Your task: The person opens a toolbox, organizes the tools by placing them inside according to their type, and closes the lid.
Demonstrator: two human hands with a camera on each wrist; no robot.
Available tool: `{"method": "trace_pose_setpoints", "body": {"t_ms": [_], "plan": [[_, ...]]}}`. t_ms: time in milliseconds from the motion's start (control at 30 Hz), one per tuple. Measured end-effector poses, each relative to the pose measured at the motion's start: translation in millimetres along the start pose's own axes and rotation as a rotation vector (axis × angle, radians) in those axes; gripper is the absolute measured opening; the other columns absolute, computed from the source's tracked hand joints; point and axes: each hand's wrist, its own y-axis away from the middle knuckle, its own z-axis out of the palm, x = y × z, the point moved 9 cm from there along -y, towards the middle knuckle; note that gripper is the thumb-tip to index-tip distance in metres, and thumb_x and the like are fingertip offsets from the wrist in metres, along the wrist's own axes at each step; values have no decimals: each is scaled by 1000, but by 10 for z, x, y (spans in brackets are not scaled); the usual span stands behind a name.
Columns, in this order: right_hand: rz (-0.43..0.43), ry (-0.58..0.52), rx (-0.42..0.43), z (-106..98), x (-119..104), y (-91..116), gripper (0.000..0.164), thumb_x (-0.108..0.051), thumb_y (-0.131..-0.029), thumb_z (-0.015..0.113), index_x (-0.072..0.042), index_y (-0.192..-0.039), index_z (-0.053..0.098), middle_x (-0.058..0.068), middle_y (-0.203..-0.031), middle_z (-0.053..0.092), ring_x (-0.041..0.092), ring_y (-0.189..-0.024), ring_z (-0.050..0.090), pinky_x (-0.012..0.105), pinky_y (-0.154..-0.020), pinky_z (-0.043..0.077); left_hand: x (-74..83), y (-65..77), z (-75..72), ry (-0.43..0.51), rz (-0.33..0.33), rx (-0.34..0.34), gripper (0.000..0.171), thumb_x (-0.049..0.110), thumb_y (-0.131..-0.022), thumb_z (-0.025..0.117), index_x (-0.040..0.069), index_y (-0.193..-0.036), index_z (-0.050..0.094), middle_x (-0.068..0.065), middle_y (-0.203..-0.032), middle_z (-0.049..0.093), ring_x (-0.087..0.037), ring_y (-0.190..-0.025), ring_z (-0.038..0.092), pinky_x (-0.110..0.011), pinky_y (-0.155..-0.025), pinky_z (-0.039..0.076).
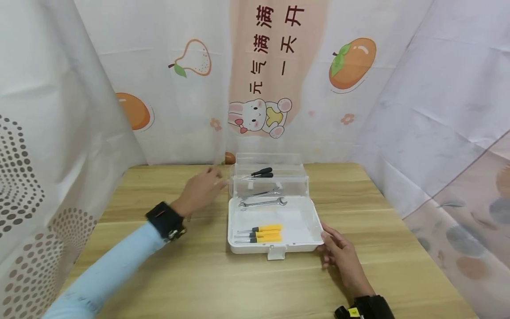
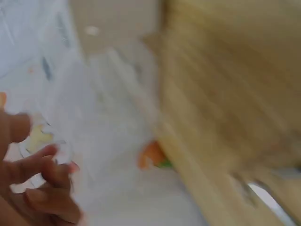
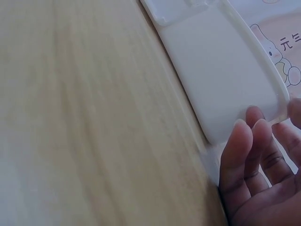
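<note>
A white plastic toolbox (image 1: 284, 219) stands with its clear lid (image 1: 269, 186) swung back. Yellow-handled screwdrivers (image 1: 268, 233) lie at the front inside, and an open-end wrench (image 1: 264, 202) lies toward the back. Black-handled screwdrivers (image 1: 260, 172) rest in the lid area. My right hand (image 1: 342, 254) holds the front right corner, thumb at the rim; the right wrist view shows its fingers against the white wall (image 3: 225, 75). My left hand (image 1: 203, 190) hovers left of the box, apart from it. Its loosely bent fingers (image 2: 47, 202) hold nothing; that view is blurred.
The box stands on a wooden table (image 1: 191, 274). A printed curtain (image 1: 191, 110) hangs along the back edge, with more cloth at both sides. Dark bands with devices (image 1: 165, 220) sit on both wrists.
</note>
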Motion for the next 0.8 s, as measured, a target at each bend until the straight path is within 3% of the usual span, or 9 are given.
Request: {"method": "trace_pose_setpoints", "body": {"t_ms": [167, 300, 467, 633, 800], "plan": [[2, -1, 7, 29, 51, -29, 58, -40, -100, 67, -19, -152, 52, 9, -90, 66, 13, -58, 52, 32, -51, 55, -600, 528, 12, -25, -120, -107, 49, 47, -104, 58, 0, -112, 65, -16, -106, 58, -20, -74, 56, -35, -60, 49], [1, 7, 12, 7, 64, -28, 59, -41, -100, 66, -19, -152, 51, 9, -91, 66, 13, -58, 52, 32, -52, 55, -876, 808, -31, -5, -167, -110, 51, 53, -99, 64, 2, -97, 66, -10, -92, 59, -17, -67, 53, -32, -58, 45], [-2, 11, 14, -26, 57, -16, 59, -41, -101, 66, -18, -153, 50, 9, -92, 66, 13, -58, 53, 32, -52, 55, -953, 924, 16, 19, -168, -160, 36, 41, -93, 76, 8, -85, 66, 0, -74, 59, -14, -57, 49, -30, -52, 40], [-9, -5, 15, -23, 40, -20, 57, -39, -102, 66, -17, -152, 51, 8, -91, 66, 13, -58, 53, 31, -51, 54, -952, 949, 191, 20, -166, -233, 25, 31, -93, 78, 9, -87, 67, 4, -74, 61, -11, -59, 50, -28, -53, 41], [-10, -4, 5, 8, 44, -32, 57, -39, -102, 65, -17, -152, 51, 7, -90, 66, 13, -58, 52, 31, -51, 54, -927, 959, 280, 27, -178, -247, 19, 20, -94, 76, 9, -85, 64, 2, -74, 59, -12, -58, 50, -28, -51, 41]]}}
